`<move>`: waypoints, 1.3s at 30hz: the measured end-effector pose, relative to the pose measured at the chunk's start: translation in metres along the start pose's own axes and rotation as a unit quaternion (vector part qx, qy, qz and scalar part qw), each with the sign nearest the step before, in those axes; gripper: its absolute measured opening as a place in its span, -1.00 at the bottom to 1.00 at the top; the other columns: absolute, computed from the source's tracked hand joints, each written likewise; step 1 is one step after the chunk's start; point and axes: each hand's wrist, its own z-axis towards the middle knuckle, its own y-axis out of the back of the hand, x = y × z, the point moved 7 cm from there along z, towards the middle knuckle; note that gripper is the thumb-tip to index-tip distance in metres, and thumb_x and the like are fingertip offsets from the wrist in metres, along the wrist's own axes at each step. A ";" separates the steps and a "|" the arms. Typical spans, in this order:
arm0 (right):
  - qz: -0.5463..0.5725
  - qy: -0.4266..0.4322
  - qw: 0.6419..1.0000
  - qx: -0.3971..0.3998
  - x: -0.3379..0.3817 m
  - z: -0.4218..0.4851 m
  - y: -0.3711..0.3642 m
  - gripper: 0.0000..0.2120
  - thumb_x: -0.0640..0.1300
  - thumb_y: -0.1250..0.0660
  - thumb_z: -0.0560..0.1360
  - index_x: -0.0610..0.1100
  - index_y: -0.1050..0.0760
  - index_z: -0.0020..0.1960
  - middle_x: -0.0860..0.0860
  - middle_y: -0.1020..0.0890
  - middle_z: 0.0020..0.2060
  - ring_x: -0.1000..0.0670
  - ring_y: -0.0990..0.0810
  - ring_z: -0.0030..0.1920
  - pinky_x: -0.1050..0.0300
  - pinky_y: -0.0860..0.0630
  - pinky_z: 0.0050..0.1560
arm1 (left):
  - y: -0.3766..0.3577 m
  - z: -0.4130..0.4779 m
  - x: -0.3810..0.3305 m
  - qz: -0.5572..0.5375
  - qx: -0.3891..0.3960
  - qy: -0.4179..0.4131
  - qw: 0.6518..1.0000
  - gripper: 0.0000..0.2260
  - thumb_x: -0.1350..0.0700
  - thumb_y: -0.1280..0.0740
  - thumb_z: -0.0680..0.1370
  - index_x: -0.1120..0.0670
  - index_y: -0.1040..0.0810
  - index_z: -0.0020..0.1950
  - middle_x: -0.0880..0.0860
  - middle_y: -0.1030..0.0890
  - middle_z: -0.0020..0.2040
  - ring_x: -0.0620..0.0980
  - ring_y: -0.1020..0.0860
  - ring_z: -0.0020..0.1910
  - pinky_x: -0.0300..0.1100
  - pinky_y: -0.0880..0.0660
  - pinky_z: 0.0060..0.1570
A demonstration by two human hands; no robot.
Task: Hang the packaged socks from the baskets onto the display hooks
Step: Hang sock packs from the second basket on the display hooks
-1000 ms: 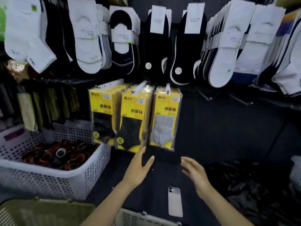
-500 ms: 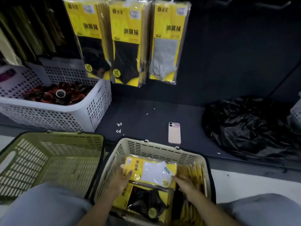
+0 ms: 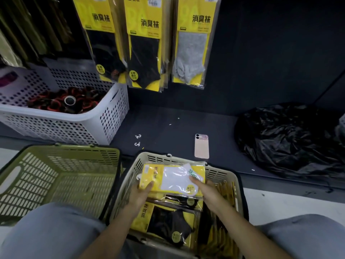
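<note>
The person is crouching over a cream basket (image 3: 222,173) set on the floor between their knees. Both hands are gripping one pack of white socks (image 3: 174,179) in a yellow wrapper, which is lying flat at the top of the basket's contents. The left hand (image 3: 139,193) is closing on the pack's left end, with its thumb lying on top and the other fingers going under it. The right hand (image 3: 206,191) is closing on the pack's right side, fingertips pressing on the clear film; its underside is hidden. Beneath this pack, more yellow packs are lying in the basket — one pack of black socks (image 3: 168,224) is showing plainly, and further packs are standing on edge along the right wall.

Just beside the cream basket, to its left, an olive-green basket (image 3: 56,172) is sitting with nothing visible inside. Behind that, a white perforated basket (image 3: 74,126) is resting on the dark shelf (image 3: 168,131) and holding red-and-black items that I cannot identify.

Above the shelf, three rows of yellow sock packs are hanging from the display — two showing black socks (image 3: 143,55) and one showing grey socks (image 3: 190,57). A pink phone (image 3: 201,146) is lying face down on the shelf, near the cream basket's far rim. A crumpled black plastic bag (image 3: 289,139) is lying on the shelf to the right.
</note>
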 end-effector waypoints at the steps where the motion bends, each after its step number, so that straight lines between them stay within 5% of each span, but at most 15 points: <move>1: 0.028 0.016 0.999 0.010 0.008 -0.002 -0.001 -0.18 0.14 -0.55 0.14 -0.17 -0.43 0.30 -0.08 -0.62 0.17 -0.11 -0.57 0.20 -0.13 -0.43 0.29 | 0.003 -0.002 -0.007 -0.038 -0.013 0.009 0.999 -0.27 -0.10 -0.39 0.48 0.19 -0.19 0.51 0.26 -0.35 0.42 0.29 -0.37 0.35 0.10 -0.35 0.32; 4: 0.092 0.046 0.993 0.057 0.026 -0.012 -0.006 -0.33 0.07 -0.52 0.22 -0.10 -0.47 0.28 -0.01 -0.69 0.07 -0.05 -0.65 0.10 -0.01 -0.55 0.11 | 0.000 -0.010 -0.035 -0.211 0.033 0.008 0.977 -0.28 -0.08 -0.42 0.45 0.30 -0.27 0.44 0.34 -0.38 0.36 0.23 -0.50 0.23 0.06 -0.42 0.30; 7: 0.132 0.057 0.986 0.087 0.034 -0.019 -0.012 -0.47 0.03 -0.47 0.32 -0.07 -0.50 0.26 -0.02 -0.69 0.07 -0.01 -0.68 0.04 0.15 -0.61 -0.16 | -0.004 -0.025 -0.068 -0.271 0.081 -0.048 0.958 -0.44 0.01 -0.33 0.55 0.36 -0.29 0.37 0.36 -0.58 0.03 0.16 -0.58 0.15 -0.16 -0.53 0.06; 11: 0.086 0.080 0.988 0.101 0.048 -0.029 -0.020 -0.46 0.07 -0.43 0.36 -0.08 -0.48 0.29 0.00 -0.68 0.10 -0.03 -0.65 0.12 -0.01 -0.56 0.15 | -0.001 -0.043 -0.106 -0.272 0.083 -0.135 0.949 -0.81 0.08 -0.31 0.56 0.16 -0.47 0.08 0.05 -0.57 -0.38 -0.10 -0.65 -0.16 -0.15 -0.48 0.15; 16: 0.004 0.206 0.978 -0.011 0.101 -0.043 -0.006 -0.37 -0.07 -0.39 0.49 -0.04 -0.17 0.47 0.09 -0.38 0.31 0.06 -0.41 0.30 0.19 -0.44 0.15 | 0.018 -0.068 -0.166 -0.241 0.071 -0.300 0.921 -0.81 0.21 -0.33 0.53 0.07 -0.55 0.13 -0.05 -0.69 0.00 -0.10 -0.65 0.00 -0.33 -0.55 -0.11; 20: -0.012 0.333 0.943 0.024 0.175 -0.074 -0.018 -0.59 -0.18 -0.38 0.49 -0.03 -0.40 0.30 0.10 -0.53 0.18 0.23 -0.54 0.11 0.42 -0.49 -0.01 | 0.013 -0.088 -0.212 -0.155 0.107 -0.386 0.903 -0.76 0.12 -0.35 0.49 0.07 -0.53 0.14 -0.04 -0.67 0.07 -0.04 -0.62 0.09 -0.22 -0.54 0.05; 24: 0.006 0.419 0.907 0.023 0.227 -0.103 -0.026 -0.76 -0.28 -0.42 0.45 -0.06 -0.53 0.08 0.02 -0.65 -0.01 0.18 -0.62 -0.04 0.32 -0.54 -0.02 | 0.010 -0.104 -0.254 -0.153 0.111 -0.426 0.885 -0.71 0.10 -0.38 0.43 0.10 -0.51 0.13 0.00 -0.68 0.04 -0.01 -0.63 0.06 -0.14 -0.57 0.03; 28: 0.053 0.421 0.904 0.044 0.251 -0.113 -0.033 -0.83 -0.26 -0.43 0.44 -0.11 -0.55 0.00 0.01 -0.70 -0.11 0.08 -0.66 -0.09 0.29 -0.57 -0.14 | 0.009 -0.108 -0.281 -0.182 0.092 -0.414 0.887 -0.70 0.17 -0.50 0.37 0.03 -0.55 0.07 -0.08 -0.70 -0.08 -0.12 -0.67 -0.08 -0.31 -0.57 -0.19; 31: 0.068 0.411 0.907 0.058 0.262 -0.118 -0.039 -0.82 -0.22 -0.44 0.44 -0.11 -0.59 0.03 -0.01 -0.72 -0.08 0.03 -0.70 -0.08 0.26 -0.59 -0.19 | 0.009 -0.112 -0.293 -0.186 0.094 -0.410 0.888 -0.65 0.03 -0.54 0.27 0.00 -0.60 0.02 -0.09 -0.71 -0.11 -0.11 -0.68 -0.13 -0.33 -0.56 -0.27; 36: 0.086 0.408 0.907 0.058 0.280 -0.122 -0.036 -0.86 -0.18 -0.41 0.46 -0.12 -0.60 0.03 -0.04 -0.72 -0.08 -0.01 -0.71 -0.08 0.25 -0.59 -0.22 | 0.019 -0.115 -0.313 -0.197 0.109 -0.418 0.880 -0.70 -0.14 -0.35 0.39 0.00 -0.62 0.01 -0.06 -0.71 -0.09 -0.11 -0.68 -0.11 -0.36 -0.54 -0.26; 39: 0.087 0.407 0.908 0.057 0.291 -0.122 -0.037 -0.87 -0.18 -0.35 0.51 -0.12 -0.59 0.05 -0.03 -0.72 -0.09 0.00 -0.71 -0.09 0.26 -0.59 -0.24 | 0.031 -0.109 -0.321 -0.180 0.098 -0.425 0.882 -0.56 -0.22 -0.26 0.45 0.16 -0.62 -0.08 0.08 -0.70 -0.16 0.03 -0.66 -0.17 -0.26 -0.54 -0.24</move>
